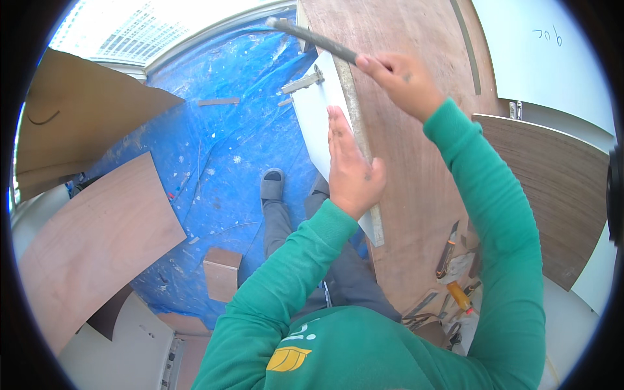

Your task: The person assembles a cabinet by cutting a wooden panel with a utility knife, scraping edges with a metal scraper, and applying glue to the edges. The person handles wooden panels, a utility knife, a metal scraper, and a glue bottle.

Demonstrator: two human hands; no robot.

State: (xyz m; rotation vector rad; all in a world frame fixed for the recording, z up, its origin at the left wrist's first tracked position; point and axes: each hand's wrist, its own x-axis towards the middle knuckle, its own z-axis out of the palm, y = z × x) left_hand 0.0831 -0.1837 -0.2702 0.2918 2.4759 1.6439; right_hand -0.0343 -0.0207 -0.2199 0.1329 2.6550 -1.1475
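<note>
My right hand is closed around one end of a long, narrow grey file, which points up and left past the bench's far left corner. Below it, a white panel with a pale, rough edge stands tilted against the bench's left side. My left hand lies against this panel near its upper edge, fingers stretched out together, gripping nothing. A metal hinge sticks out from the panel's far end.
The wooden bench top carries a utility knife, a yellow-handled tool and other hand tools. A dark wood-grain board lies at right. Blue sheeting covers the floor, with a wooden box and a thin plywood sheet.
</note>
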